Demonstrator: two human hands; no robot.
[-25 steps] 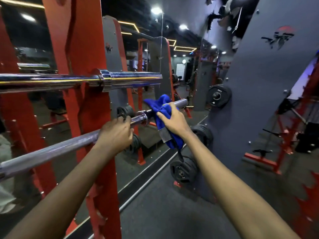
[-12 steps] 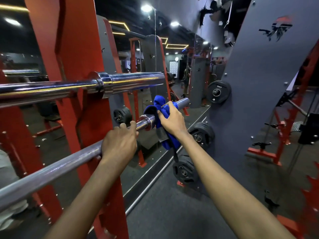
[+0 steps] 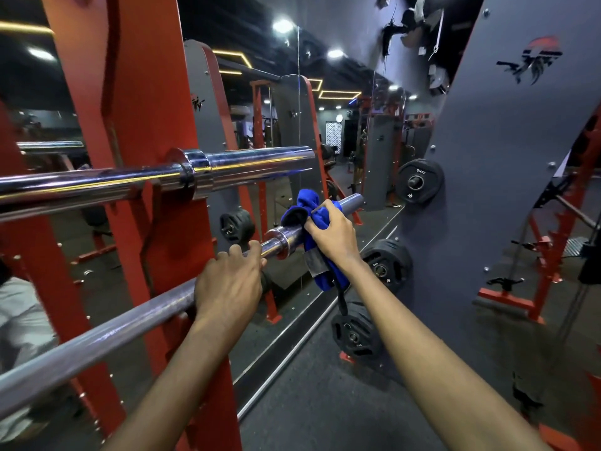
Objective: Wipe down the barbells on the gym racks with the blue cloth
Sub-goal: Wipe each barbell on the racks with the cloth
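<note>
The upper barbell [image 3: 260, 164], shiny chrome, lies level across the red rack [image 3: 140, 92]. The lower barbell [image 3: 97, 340] slants up to the right. A bunched blue cloth [image 3: 307, 200] wraps its sleeve just past the collar, one end hanging.

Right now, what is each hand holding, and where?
Left hand grips the lower barbell shaft just inside its collar; right hand holds the blue cloth bunched around the sleeve.

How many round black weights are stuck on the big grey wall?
3: top weight beside the tip of the bar, middle weight below it, bottom weight near the floor. The mirror repeats some; others may be hidden.
</note>
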